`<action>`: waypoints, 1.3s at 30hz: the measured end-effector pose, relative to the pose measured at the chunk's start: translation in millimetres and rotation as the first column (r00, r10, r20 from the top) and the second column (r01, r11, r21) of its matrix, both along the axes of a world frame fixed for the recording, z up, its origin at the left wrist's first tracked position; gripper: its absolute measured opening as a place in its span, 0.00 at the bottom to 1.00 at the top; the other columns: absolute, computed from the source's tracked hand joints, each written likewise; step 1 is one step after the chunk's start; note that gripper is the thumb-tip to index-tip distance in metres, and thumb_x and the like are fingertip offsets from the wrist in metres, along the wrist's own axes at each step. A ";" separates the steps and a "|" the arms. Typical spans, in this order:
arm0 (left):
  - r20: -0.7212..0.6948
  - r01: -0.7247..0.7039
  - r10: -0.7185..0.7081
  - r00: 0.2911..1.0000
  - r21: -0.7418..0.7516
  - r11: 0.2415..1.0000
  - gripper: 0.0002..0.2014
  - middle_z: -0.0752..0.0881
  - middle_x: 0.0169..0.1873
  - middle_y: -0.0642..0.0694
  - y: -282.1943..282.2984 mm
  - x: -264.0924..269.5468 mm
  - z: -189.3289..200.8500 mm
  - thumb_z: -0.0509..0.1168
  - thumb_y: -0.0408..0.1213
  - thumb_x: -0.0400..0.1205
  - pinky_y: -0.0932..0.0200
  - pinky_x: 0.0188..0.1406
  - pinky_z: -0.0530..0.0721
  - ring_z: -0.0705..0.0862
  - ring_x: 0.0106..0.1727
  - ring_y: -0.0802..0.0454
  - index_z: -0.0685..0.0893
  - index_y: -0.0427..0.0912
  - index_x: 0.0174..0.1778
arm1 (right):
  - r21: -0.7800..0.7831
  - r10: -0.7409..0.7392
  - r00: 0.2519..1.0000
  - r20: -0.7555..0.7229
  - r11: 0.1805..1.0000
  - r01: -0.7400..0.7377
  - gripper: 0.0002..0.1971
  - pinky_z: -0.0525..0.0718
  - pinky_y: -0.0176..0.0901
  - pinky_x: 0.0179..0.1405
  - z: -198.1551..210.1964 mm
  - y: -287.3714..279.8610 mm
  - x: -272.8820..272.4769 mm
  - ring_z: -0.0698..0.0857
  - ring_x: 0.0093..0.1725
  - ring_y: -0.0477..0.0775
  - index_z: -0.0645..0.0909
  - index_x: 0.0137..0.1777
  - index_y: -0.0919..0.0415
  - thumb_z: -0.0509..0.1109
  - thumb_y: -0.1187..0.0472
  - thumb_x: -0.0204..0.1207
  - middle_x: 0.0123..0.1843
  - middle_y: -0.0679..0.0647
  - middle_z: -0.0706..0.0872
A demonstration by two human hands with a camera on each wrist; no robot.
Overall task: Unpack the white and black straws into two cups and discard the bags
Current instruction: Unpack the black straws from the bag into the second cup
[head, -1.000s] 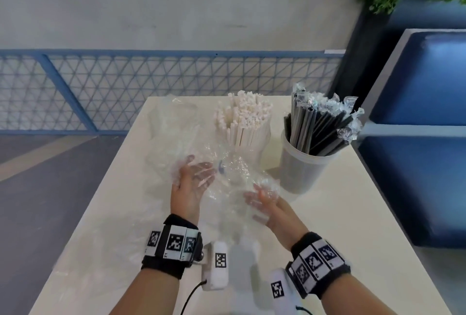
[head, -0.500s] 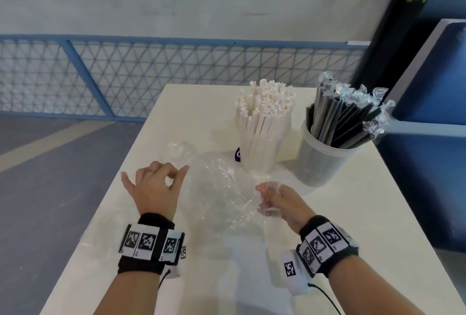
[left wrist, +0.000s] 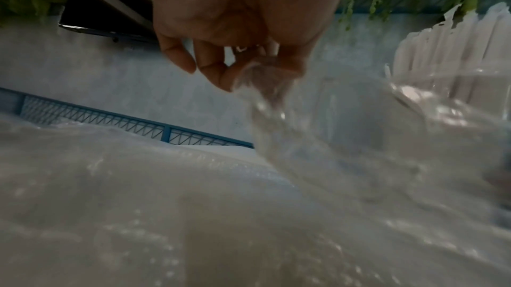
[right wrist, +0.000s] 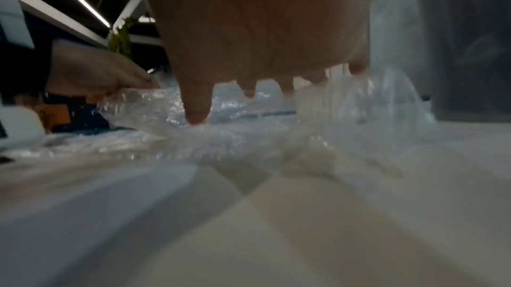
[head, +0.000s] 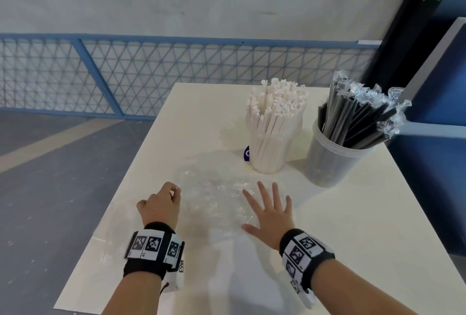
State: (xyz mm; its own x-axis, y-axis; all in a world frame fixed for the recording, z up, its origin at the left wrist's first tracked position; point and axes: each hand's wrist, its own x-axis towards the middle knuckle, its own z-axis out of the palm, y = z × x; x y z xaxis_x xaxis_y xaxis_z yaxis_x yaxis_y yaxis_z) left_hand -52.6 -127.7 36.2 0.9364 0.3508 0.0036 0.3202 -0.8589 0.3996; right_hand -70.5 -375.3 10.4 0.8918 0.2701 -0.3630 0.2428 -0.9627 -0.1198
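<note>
The table (head: 353, 226) runs out of view at its near edge. On it a clear bag (head: 214, 196), hard to trace, lies crumpled before the cup of white straws (head: 273, 123) and cup of black straws (head: 353, 123). The right hand (head: 271, 213) presses it flat, fingers spread. The left hand (head: 160, 205) pinches its edge.

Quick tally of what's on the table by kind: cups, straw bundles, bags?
Cups: 2, white-straw cup and black-straw cup.
Straw bundles: 2, white straws and black straws.
Clear plastic bags: crumpled together, number unclear.
Total: 4, plus the bags.
</note>
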 end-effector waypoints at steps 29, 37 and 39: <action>-0.536 0.444 -0.405 0.741 -0.060 0.894 0.46 0.34 0.82 0.43 -73.3 13.5 -32.1 0.64 0.55 0.77 0.35 0.79 0.50 0.35 0.82 0.37 0.41 0.47 0.81 | -0.107 -0.019 0.973 -0.230 0.994 -0.006 0.32 0.57 0.69 0.76 4.3 8.2 12.4 0.42 0.83 0.63 0.38 0.80 0.37 0.52 0.44 0.83 0.84 0.52 0.35; -0.564 0.416 -0.415 0.714 -0.135 0.899 0.64 0.30 0.80 0.55 -58.9 36.3 -34.9 0.75 0.64 0.61 0.21 0.72 0.48 0.28 0.80 0.40 0.33 0.56 0.80 | -0.095 -0.111 0.953 -0.284 0.992 0.087 0.51 0.47 0.77 0.74 -2.3 -15.2 23.2 0.23 0.79 0.60 0.27 0.79 0.43 0.58 0.27 0.69 0.77 0.51 0.17; -0.583 0.400 -0.397 0.709 -0.131 0.907 0.68 0.26 0.78 0.56 -52.9 38.1 -38.0 0.74 0.68 0.56 0.20 0.71 0.45 0.26 0.79 0.40 0.30 0.57 0.78 | -0.064 -0.166 0.932 -0.322 0.986 0.154 0.57 0.43 0.80 0.73 -6.3 -27.7 23.2 0.22 0.78 0.60 0.24 0.78 0.43 0.60 0.23 0.63 0.78 0.47 0.18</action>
State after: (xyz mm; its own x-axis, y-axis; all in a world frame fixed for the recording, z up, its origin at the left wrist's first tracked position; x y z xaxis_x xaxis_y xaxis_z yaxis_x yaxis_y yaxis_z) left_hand -14.5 -180.6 -1.9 0.8065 -0.0538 -0.5888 0.1156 -0.9623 0.2463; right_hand -47.2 -403.0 4.1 0.7536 0.1140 -0.6473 0.0389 -0.9908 -0.1293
